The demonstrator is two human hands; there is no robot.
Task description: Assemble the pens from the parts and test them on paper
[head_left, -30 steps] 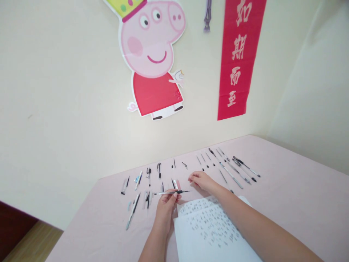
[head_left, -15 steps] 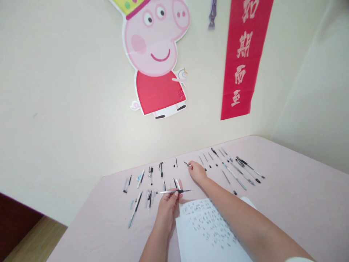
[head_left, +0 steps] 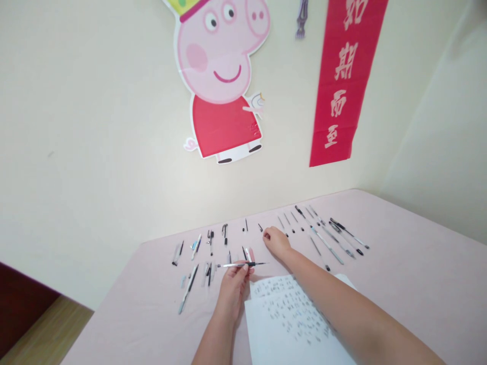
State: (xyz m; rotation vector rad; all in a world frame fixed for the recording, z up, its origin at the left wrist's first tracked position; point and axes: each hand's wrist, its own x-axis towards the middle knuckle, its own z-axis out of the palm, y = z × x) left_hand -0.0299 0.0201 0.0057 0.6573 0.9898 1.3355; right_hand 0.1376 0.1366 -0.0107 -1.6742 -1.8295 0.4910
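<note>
My left hand [head_left: 235,281] pinches a slim pen [head_left: 230,265] level above the near side of the table. The pen has a pale barrel, a black grip and a thin dark point facing right. Farther back, my right hand [head_left: 277,242] is curled with fingers together, low over the table; whether anything is inside them is hidden. Just left of its fingertips lies a small dark pen part [head_left: 261,227], apart from the hand. A short black pen piece [head_left: 246,225] lies further left. Behind my left hand, pink and white pen parts [head_left: 249,253] are partly covered.
Dismantled pens and caps [head_left: 211,242] lie in rows on the left, and several pens and refills [head_left: 333,243] on the right. Handwritten paper sheets [head_left: 297,324] lie under my right forearm on the pink table [head_left: 137,314]. The wall [head_left: 114,152] rises behind the table.
The small dark pen part was at my right fingertips and now lies on the table. My right hand has drawn slightly back from it. My left hand keeps its pen.
</note>
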